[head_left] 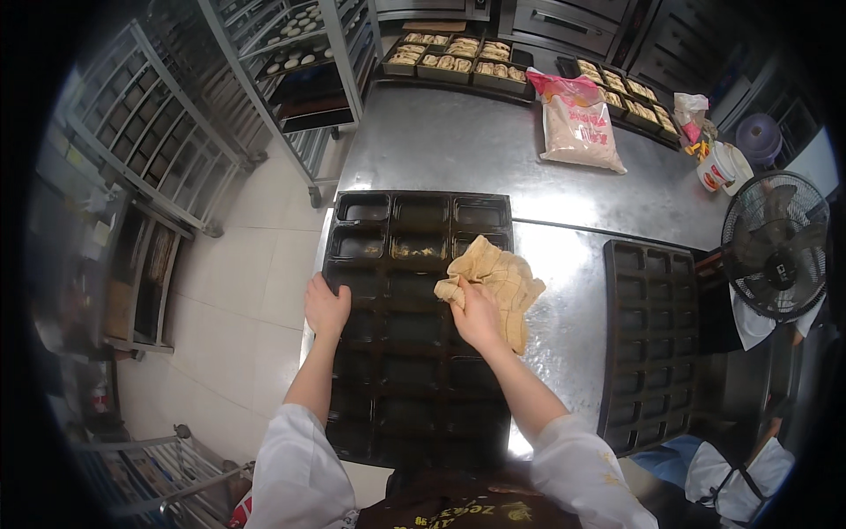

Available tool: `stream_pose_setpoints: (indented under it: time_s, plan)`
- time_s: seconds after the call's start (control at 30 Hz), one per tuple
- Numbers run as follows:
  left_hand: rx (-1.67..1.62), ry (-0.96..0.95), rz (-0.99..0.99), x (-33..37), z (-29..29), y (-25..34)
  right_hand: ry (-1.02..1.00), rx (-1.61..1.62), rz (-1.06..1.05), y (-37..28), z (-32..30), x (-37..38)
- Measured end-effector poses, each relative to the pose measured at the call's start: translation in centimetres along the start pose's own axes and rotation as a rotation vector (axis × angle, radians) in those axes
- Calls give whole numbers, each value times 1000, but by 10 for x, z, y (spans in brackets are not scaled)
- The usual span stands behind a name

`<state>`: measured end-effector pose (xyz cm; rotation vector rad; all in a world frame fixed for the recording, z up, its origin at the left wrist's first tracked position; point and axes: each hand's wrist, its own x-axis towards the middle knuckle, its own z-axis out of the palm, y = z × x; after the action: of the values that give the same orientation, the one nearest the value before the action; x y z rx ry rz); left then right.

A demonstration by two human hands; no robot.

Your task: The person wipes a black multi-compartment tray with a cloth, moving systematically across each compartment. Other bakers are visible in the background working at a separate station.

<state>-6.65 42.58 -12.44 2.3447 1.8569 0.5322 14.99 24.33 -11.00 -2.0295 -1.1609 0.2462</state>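
Observation:
A dark baking pan (385, 291) with rows of rectangular moulds lies in front of me on the steel table. My left hand (327, 309) grips its left rim, with the fingers partly hidden at the edge. A crumpled yellowish cloth (507, 280) is bunched in my right hand (478, 315), whose fingers close on its left part. The cloth hangs over the pan's right side and reaches onto the bare metal. Pale crumbs or residue show in some moulds of the second row.
Another moulded pan (652, 339) lies to the right, near a black fan (777, 247). Filled loaf tins (454, 63) stand along the far edge of the steel table (423, 141), with a pink-and-clear bag (578, 123) before them. Left stands a tray rack (304, 97).

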Motion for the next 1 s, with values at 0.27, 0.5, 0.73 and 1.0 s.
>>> stream_pose_setpoints:
  time_s: [0.27,0.5,0.73,1.0]
  plan:
    - [18,-96,-52,0,-4,10,-162,-86,5,7,-11,4]
    - [23,-59,-8,3,6,8,-467,-258,-180,47,-50,45]
    - [33,-85,-57,0,-4,2,-225,378,106,61,-214,43]
    - [-20,-79,-31,-1,0,6,-219,-476,-229,109,-190,-44]
